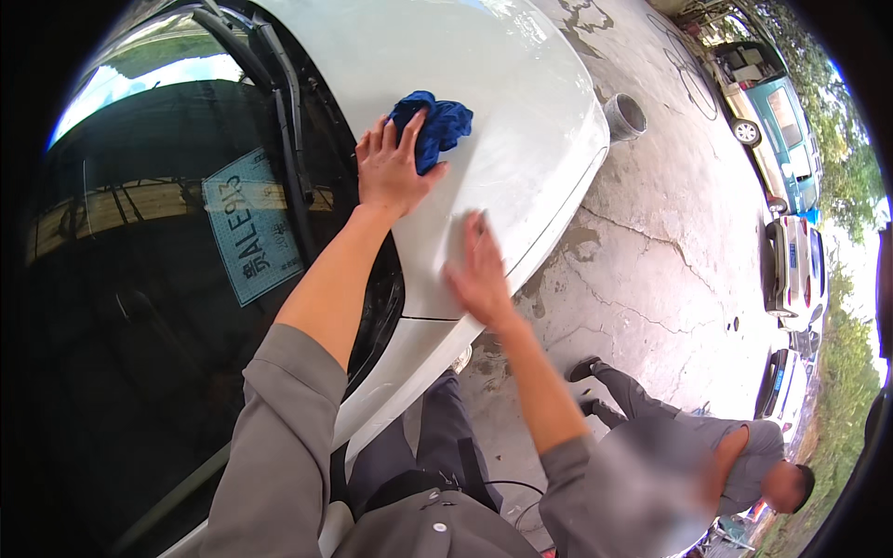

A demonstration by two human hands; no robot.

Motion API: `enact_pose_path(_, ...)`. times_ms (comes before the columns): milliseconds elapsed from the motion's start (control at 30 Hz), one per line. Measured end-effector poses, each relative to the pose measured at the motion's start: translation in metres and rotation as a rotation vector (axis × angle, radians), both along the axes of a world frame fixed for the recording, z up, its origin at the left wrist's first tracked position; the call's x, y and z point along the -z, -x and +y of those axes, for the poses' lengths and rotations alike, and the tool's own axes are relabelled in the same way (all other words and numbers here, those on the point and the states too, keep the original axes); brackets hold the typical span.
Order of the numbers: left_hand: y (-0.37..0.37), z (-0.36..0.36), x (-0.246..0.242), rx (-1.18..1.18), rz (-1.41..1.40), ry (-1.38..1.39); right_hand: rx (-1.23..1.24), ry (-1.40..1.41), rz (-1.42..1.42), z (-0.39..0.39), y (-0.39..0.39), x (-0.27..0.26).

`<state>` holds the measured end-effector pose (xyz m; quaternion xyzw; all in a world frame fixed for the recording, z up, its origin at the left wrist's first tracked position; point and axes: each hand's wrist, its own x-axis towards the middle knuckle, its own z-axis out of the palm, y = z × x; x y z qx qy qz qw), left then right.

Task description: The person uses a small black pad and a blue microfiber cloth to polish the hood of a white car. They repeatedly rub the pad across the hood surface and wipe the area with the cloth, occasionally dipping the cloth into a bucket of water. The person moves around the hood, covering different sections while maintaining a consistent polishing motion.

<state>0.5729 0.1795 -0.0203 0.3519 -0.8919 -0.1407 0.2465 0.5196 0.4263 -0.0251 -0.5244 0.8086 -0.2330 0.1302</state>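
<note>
Before me is the pale, silvery-white bonnet of a car. My left hand lies on the bonnet near its windscreen edge, with the fingers on a crumpled dark blue cloth. Part of the cloth is hidden under those fingers. Closer to the bonnet's side edge, my right hand is palm down at the painted surface, blurred by motion. Its thumb stands apart from the fingers, and I see nothing held in it. Whether its whole palm touches the paint I cannot tell.
Black wipers lie along the dark windscreen, behind which a card with writing shows. A bucket stands by the car's front on cracked concrete. At right, another person is near parked vehicles. A dark hose or cable runs beside me.
</note>
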Motion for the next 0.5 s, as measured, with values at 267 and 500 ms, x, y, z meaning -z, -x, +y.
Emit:
enact_pose_path(267, 0.000, 0.000, -0.003, 0.006, 0.000, -0.031, 0.021, -0.126, -0.016, 0.014, -0.046, -0.007)
enact_pose_path(500, -0.001, 0.000, 0.000, 0.007, 0.015, -0.006, 0.264, -0.048, -0.067, -0.027, 0.056, 0.000)
